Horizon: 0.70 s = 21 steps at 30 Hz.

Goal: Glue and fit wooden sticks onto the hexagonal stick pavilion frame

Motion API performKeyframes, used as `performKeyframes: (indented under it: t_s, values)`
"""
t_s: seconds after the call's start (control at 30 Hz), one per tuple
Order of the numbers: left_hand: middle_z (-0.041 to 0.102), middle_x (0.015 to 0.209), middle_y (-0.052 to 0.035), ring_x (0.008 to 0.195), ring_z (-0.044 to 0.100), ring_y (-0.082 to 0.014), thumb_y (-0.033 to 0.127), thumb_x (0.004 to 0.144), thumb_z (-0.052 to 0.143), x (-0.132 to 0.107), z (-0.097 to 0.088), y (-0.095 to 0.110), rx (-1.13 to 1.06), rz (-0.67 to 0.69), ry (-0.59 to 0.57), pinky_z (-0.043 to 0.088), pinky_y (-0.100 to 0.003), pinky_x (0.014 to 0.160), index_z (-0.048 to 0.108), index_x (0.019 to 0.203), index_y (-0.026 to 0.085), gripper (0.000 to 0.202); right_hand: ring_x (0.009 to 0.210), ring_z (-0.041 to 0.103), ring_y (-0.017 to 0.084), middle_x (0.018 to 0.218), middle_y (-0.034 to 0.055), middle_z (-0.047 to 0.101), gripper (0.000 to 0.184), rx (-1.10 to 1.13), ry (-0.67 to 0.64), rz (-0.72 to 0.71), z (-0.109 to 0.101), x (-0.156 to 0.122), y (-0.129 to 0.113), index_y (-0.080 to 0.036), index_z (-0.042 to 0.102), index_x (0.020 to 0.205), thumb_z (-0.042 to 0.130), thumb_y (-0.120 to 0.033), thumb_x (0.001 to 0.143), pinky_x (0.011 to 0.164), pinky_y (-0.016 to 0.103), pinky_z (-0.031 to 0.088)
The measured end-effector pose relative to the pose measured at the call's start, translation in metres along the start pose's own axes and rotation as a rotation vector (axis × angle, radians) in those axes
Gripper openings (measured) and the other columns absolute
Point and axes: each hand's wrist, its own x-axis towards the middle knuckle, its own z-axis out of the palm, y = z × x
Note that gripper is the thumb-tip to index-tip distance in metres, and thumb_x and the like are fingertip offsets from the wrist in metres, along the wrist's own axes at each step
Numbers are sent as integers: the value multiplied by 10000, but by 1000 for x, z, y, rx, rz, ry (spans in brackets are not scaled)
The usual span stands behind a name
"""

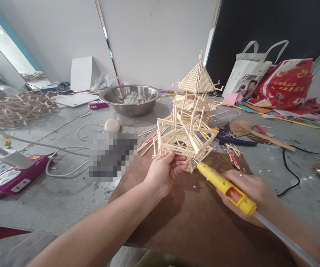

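Observation:
A tiered pagoda model (188,111) built of thin wooden sticks stands on a brown board (176,215). My left hand (167,168) pinches a stick along the model's near lower edge, thumb on top and the other fingers curled. In my right hand (246,189) is a yellow hot glue gun (221,181), its fingers wrapped around the far side. The nozzle points at the model's lower front edge, close to my left fingertips; whether it touches cannot be made out. A clear glue stick (285,237) sticks out of the gun's back end.
Behind the model stands a steel basin (130,100). A purple power strip (18,174) with cables lies left, near a stick pile (18,107). At right are blue-handled pliers (235,139), a small broom (260,131), a black cord (288,167) and a red bag (284,83).

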Motion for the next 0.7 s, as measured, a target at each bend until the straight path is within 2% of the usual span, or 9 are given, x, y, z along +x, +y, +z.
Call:
performKeyframes:
  t_s: [0.37, 0.7]
  values:
    - [630, 602, -92, 456, 608, -90, 114, 880, 370, 1, -1, 0, -7, -10, -18, 520, -135, 454, 574, 638, 47, 323, 554, 564, 136, 737, 51, 616, 126, -143, -37, -16, 3, -4, 0, -172, 502, 803, 431, -275, 820, 504, 254, 365]
    - [636, 591, -92, 454, 612, -96, 128, 873, 397, 2, -2, -1, -25, -37, -18, 524, -137, 450, 575, 683, 64, 268, 519, 539, 130, 682, 30, 596, 123, -135, -50, -1, 3, -3, -2, -170, 507, 806, 449, -278, 806, 493, 246, 334]
